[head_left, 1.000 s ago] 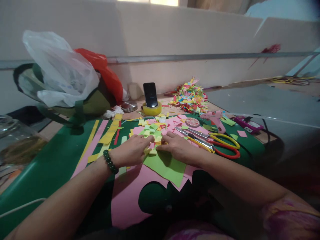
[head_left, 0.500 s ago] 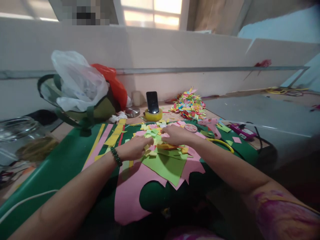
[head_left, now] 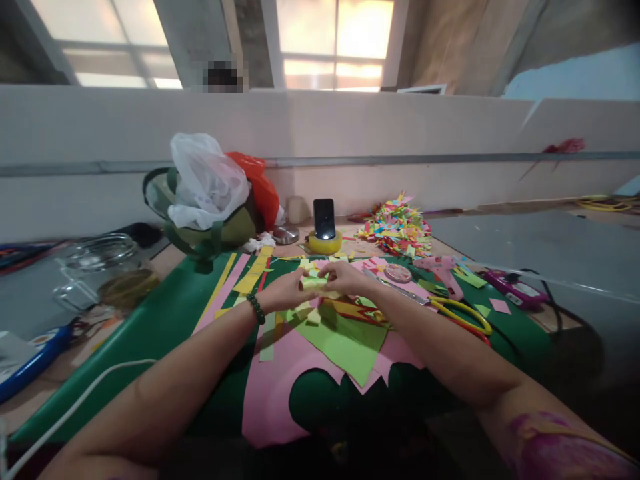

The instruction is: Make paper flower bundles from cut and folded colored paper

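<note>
Between my two hands is a small bunch of pale yellow-green paper pieces [head_left: 313, 284]. My left hand [head_left: 285, 291], with a dark green bead bracelet at the wrist, is closed on the bunch from the left. From the right my right hand [head_left: 345, 277] pinches it, fingers curled over the edge. Below them lies a larger green paper sheet [head_left: 350, 343] on a pink sheet [head_left: 267, 400] with rounded cutouts. Red and yellow strips [head_left: 350, 309] rest across the green sheet. Scissors [head_left: 460, 313] with yellow handles lie beside my right forearm.
A phone [head_left: 324, 217] leans upright in a yellow tape roll [head_left: 326, 243]. Behind to the right is a heap of coloured paper slips [head_left: 400, 225], with a pink glue gun [head_left: 447, 275] nearer. A bag [head_left: 235, 227] and a glass jar [head_left: 103, 267] stand left.
My hands have drawn together around the paper bunch, lifting it slightly from the loose pieces. The view has tilted up and turned left, and the scissors show more fully beside my right arm.
</note>
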`<state>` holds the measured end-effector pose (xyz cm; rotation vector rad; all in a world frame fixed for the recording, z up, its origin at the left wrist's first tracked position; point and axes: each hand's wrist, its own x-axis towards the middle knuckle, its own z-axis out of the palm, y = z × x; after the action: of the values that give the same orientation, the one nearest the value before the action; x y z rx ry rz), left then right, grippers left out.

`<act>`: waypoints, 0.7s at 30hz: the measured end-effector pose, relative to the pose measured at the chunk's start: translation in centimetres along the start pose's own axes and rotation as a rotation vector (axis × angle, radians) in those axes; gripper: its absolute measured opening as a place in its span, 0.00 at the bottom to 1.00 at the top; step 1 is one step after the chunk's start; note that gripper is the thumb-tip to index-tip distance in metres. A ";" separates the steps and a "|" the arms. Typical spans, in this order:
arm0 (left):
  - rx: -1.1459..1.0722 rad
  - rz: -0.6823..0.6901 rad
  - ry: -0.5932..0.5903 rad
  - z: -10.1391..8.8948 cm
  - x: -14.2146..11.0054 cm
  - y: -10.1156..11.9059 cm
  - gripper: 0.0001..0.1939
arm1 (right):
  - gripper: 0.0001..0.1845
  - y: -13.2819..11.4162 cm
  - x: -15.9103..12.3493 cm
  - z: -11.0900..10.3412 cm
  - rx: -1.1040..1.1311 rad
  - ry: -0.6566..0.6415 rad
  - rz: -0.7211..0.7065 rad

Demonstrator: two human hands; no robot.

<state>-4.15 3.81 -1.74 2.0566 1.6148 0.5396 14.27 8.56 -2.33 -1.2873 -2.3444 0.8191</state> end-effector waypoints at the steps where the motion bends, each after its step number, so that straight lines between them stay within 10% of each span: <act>1: -0.144 -0.001 0.071 0.1 0.2 0.1 0.28 | 0.19 0.1 0.0 -0.2 0.065 0.062 -0.012; 4: -0.559 -0.040 0.235 0.1 0.6 0.3 0.32 | 0.20 0.4 0.3 -0.7 0.410 0.298 -0.099; 10: -1.025 -0.139 0.131 0.7 0.8 0.3 0.27 | 0.21 0.3 0.5 -0.3 0.843 0.514 -0.198; 21: -0.944 0.147 0.307 1.2 0.5 0.3 0.25 | 0.27 -0.5 0.2 0.9 0.834 0.279 -0.003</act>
<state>-3.10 4.09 -2.50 1.3975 1.0129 1.4008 13.34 8.22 -2.66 -0.9368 -1.5037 1.3180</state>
